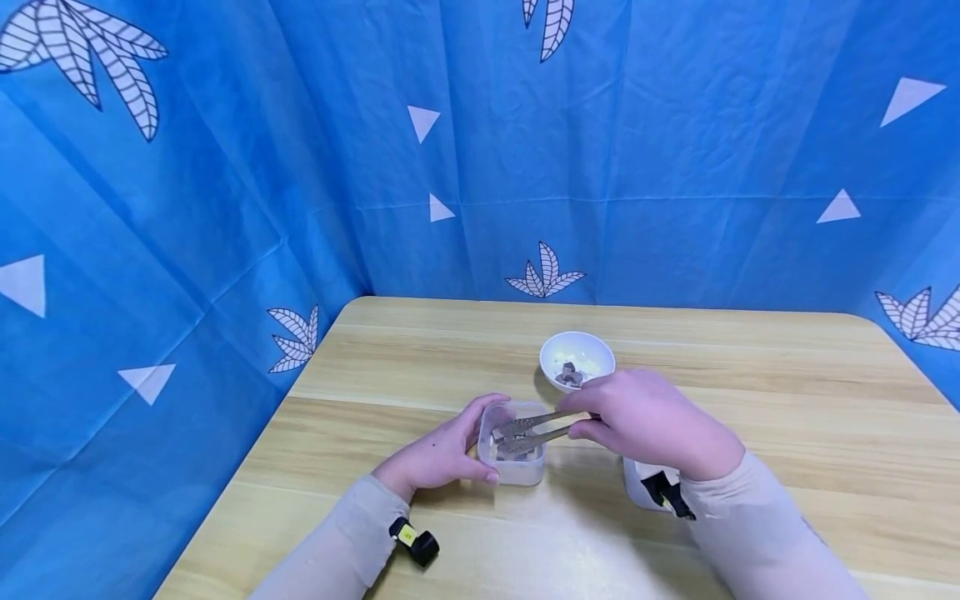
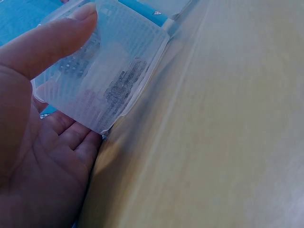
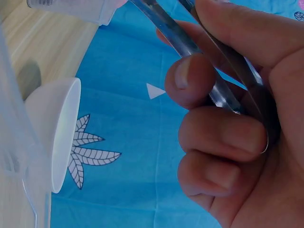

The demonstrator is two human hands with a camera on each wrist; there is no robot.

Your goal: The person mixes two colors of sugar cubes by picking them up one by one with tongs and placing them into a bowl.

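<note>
The right hand (image 1: 648, 421) covers the handles of one pair of metal tongs (image 1: 528, 431), its fingers curled tight round both arms; only the toothed tips show, dipped into the clear plastic container (image 1: 517, 467) at mid-table. What lies under the tips is blurred, possibly a dark piece. The left hand (image 1: 442, 454) clasps that container, thumb on its near wall, fingers on the far side. Just behind stands one white bowl (image 1: 577, 354) with a few dark lumps (image 1: 569, 375), too small to count. A second white container (image 1: 641, 487) is mostly hidden beneath the right wrist.
</note>
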